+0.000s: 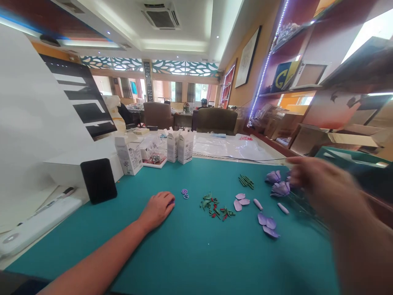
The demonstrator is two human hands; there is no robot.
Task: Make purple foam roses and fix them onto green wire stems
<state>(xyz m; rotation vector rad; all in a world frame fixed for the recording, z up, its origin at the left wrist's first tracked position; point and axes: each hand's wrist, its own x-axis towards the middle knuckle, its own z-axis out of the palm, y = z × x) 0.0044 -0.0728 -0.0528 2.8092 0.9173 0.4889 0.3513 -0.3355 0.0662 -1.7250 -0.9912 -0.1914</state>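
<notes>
The left hand (158, 209) has its grip closed around a purple piece (172, 201). The right hand (322, 180) blurs; I can't tell its grip.

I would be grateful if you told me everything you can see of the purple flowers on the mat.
The purple flowers are pale violet, with layered, cupped petals that look like plastic. Two blooms show clearly; a bit of purple beside them, partly behind the right hand, may be a third. They lie toward the right of the green mat, blooms toward the left, thin stems trailing to the lower right. The hand is blurred, so whether it touches them is unclear.
</notes>
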